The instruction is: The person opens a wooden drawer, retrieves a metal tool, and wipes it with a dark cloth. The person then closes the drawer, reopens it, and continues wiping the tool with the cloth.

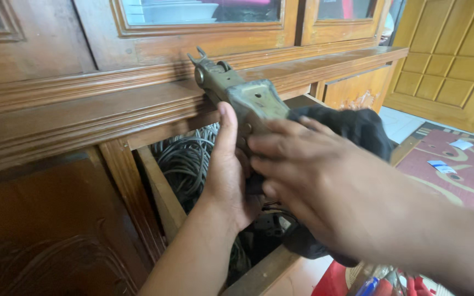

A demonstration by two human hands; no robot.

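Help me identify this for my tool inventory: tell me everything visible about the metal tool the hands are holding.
The metal tool is dull olive-grey, worn and tarnished, seemingly steel. It has a broad, flat-faced body narrowing to a head with a round pivot and small prongs at the tip. It tilts up and to the left, its tip at the wooden cabinet ledge. The left hand grips it from below, thumb along its side; the right hand lies across its lower end, beside a black cloth. Its lower part is hidden.
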